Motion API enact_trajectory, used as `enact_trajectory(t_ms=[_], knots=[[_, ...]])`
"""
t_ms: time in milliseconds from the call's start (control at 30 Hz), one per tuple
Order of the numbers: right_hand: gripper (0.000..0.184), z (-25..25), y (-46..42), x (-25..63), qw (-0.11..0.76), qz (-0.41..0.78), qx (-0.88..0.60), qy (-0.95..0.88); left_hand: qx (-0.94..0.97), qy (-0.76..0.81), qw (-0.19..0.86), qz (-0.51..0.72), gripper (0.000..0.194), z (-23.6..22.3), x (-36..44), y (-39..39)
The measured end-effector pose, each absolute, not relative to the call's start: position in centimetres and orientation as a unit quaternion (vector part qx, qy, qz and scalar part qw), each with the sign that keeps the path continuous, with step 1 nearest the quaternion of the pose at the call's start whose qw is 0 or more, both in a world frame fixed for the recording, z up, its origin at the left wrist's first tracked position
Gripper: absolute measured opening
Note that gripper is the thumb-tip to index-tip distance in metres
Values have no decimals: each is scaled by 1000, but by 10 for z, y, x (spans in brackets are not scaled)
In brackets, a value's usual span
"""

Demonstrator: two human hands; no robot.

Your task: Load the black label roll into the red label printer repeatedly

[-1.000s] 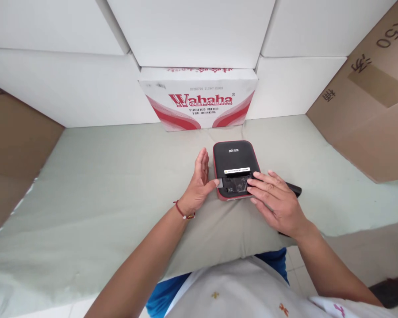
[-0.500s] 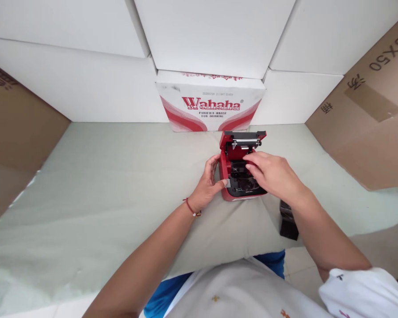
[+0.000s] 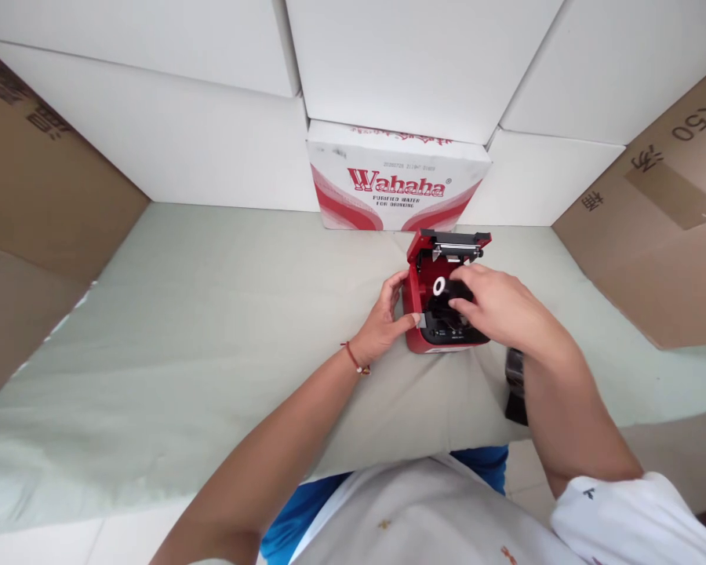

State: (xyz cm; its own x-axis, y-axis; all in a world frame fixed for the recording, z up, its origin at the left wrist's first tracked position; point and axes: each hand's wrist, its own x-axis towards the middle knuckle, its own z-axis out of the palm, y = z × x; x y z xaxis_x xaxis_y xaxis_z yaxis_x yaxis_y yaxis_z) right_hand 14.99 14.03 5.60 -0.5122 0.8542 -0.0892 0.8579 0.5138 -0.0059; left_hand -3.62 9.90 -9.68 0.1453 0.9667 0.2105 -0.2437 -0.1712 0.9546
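Observation:
A small red and black label printer [image 3: 413,333] stands on the cloth-covered table with its lid [image 3: 454,243] raised. My left hand [image 3: 383,320] grips its left side, the thumb on a grey tab at the front edge and the fingers along the back of that side. Over the printer's inner bay, my right hand [image 3: 497,304] pinches a dark roll [image 3: 449,289] whose white ring-shaped core faces left. The fingers cover part of the roll. Whether it touches the bay floor, I cannot tell.
A black box-like object [image 3: 515,384] lies right of the printer, partly behind my right forearm. A Wahaha water carton [image 3: 397,188] stands behind, against white boxes [image 3: 423,63]. Brown cartons flank the left [image 3: 47,188] and right [image 3: 653,259]. Pale green cloth [image 3: 241,314] covers the table.
The roll with the white core has come up into sight in my right hand, above the bay. My left hand stays on the printer. The view has shifted slightly.

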Motion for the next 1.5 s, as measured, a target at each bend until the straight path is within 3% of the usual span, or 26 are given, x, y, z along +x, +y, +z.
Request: enact_trajectory(t_ms=[133,233,467,600,700,800,900,1200,1500], knots=[[33,79,104,208,-118,-169,499,842,522,331,547,564,89,-97,-36,100],[42,78,87,260,-185,-197,572,774,514,324,554,569,88,-99,-36,101],[44,21,84,293,-78,-308,603,732,509,322,564,565,87,-107,-36,104],[47,1,91,306,-133,-188,669,707,509,321,559,571,84,-110,-37,104],[44,-11,97,333,-84,-74,714,691,504,318,560,576,82,-113,-37,104],[36,-28,101,348,-7,-78,679,730,494,316,565,581,82,-113,-37,104],[37,-40,101,347,6,-108,644,757,488,318,566,584,80,-113,-37,103],[40,28,103,331,-18,-126,531,838,485,325,567,580,77,-111,-38,100],[37,51,107,271,-41,-193,496,846,473,325,578,581,75,-108,-39,99]])
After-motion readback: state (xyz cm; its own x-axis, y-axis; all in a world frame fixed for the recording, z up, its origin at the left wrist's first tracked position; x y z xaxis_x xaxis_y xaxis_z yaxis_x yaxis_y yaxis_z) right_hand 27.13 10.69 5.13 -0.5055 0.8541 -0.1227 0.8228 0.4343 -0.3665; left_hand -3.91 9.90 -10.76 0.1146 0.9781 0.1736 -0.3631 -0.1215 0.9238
